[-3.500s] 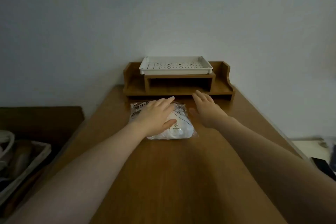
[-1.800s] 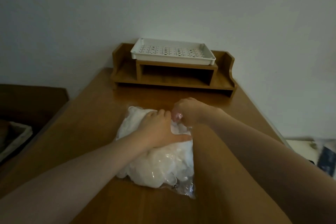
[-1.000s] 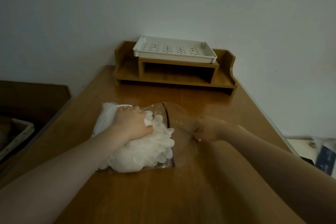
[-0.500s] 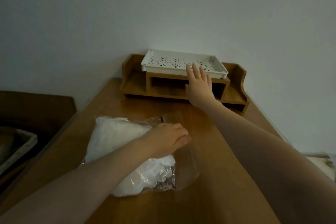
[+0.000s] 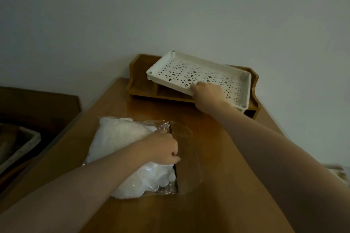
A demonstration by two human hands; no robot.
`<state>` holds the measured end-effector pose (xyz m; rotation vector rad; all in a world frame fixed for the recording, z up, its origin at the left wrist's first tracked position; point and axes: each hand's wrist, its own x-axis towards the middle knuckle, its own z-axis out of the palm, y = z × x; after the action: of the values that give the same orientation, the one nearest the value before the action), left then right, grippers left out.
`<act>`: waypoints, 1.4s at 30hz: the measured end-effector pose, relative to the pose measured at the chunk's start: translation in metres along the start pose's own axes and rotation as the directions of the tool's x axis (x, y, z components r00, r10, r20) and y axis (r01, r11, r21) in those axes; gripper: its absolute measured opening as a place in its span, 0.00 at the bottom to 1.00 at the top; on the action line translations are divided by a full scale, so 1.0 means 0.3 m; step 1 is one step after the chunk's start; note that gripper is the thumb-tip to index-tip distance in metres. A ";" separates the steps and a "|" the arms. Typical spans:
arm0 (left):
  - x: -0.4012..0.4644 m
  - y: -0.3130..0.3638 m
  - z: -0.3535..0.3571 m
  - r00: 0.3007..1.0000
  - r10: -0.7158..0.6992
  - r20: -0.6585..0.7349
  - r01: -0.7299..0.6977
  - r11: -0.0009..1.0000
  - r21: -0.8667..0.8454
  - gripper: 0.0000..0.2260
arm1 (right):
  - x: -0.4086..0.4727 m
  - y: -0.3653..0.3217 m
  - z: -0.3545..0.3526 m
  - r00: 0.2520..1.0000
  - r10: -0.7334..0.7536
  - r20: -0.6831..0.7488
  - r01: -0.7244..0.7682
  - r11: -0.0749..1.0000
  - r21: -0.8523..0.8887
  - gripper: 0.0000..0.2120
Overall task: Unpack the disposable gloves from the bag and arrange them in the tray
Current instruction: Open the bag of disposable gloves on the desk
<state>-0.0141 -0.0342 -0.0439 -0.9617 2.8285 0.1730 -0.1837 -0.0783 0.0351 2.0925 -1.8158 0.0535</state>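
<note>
Gloves [image 5: 121,138], thin and whitish, make one crumpled heap too tangled to count singly; the heap lies on the worktop [image 5: 198,212] near its left edge, about midway along. One clear plastic bag [image 5: 184,157] holds them: most of the heap sits inside it, and a few glove fingertips show at the bag's dark mouth strip, which faces the right edge. Past that strip a see-through flap of the bag lies flat on the wood. No writing on the bag can be read from this angle.

One left hand [image 5: 163,149] lies on top of the heap, fingers curled and gripping gloves at the mouth of the bag.

One white tray [image 5: 244,89], its floor pierced with small square holes in clusters, is tilted, the near long rim dipping toward the person. Nothing lies in it. One right hand [image 5: 207,93] grips that near rim, fingers curled over it into the tray.

The tray is at the top of one wooden desk shelf [image 5: 140,85], which stands at the far edge of the worktop against a pale wall [image 5: 170,9]. Its open compartments look dark, and their contents cannot be told.

Off the left edge, lower down, a basket-like container [image 5: 20,147] is partly in view, too dim to tell more.
</note>
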 end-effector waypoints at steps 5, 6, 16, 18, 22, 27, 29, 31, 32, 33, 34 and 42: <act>-0.055 0.033 0.001 0.997 -0.068 0.033 0.068 0.998 0.016 0.23 | -0.228 -0.056 -0.079 0.990 0.126 0.068 -0.127 0.992 0.017 0.07; -0.062 0.040 0.007 0.995 -0.097 0.029 0.095 0.994 0.062 0.23 | -0.271 -0.065 -0.090 0.984 0.146 0.103 -0.148 0.989 0.015 0.06; -0.221 0.126 0.090 0.956 -0.177 -0.236 0.243 0.926 0.288 0.16 | -0.633 -0.208 -0.059 0.828 0.241 0.507 -0.279 0.960 0.000 0.14; -0.236 0.144 0.095 0.953 -0.210 -0.218 0.260 0.937 0.233 0.17 | -0.648 -0.218 -0.022 0.801 0.275 0.532 -0.298 0.954 -0.044 0.15; -0.255 0.151 0.108 0.957 -0.222 -0.185 0.252 0.955 0.157 0.19 | -0.621 -0.217 0.030 0.788 0.326 0.521 -0.359 0.933 -0.041 0.15; -0.259 0.139 0.123 0.945 -0.245 -0.218 0.281 0.948 0.153 0.25 | -0.592 -0.162 0.070 0.833 0.297 0.466 -0.309 0.950 -0.053 0.14; -0.260 0.138 0.138 0.926 -0.256 -0.276 0.310 0.935 0.174 0.27 | -0.588 -0.120 0.075 0.841 0.331 0.428 -0.310 0.943 -0.119 0.13; -0.256 0.138 0.156 0.883 -0.276 -0.381 0.349 0.927 0.139 0.31 | -0.588 -0.085 0.081 0.841 0.367 0.398 -0.332 0.930 -0.157 0.12; -0.252 0.138 0.163 0.850 -0.286 -0.442 0.363 0.927 0.099 0.32 | -0.591 -0.074 0.086 0.839 0.379 0.391 -0.351 0.925 -0.144 0.12; -0.243 0.135 0.165 0.822 -0.297 -0.487 0.371 0.926 0.062 0.32 | -0.591 -0.066 0.090 0.838 0.383 0.388 -0.369 0.922 -0.114 0.12; -0.234 0.130 0.167 0.804 -0.308 -0.508 0.377 0.925 0.037 0.32 | -0.594 -0.062 0.096 0.839 0.383 0.386 -0.385 0.920 -0.077 0.12; -0.211 0.088 0.126 0.686 -0.459 -0.564 0.375 0.888 -0.266 0.14 | -0.657 -0.028 0.151 0.933 0.296 0.206 -0.315 0.947 0.064 0.11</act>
<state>0.0232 0.0303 -0.0682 -1.9937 3.0409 -0.0270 -0.2186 0.0962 -0.0614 1.9126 -2.2879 0.0185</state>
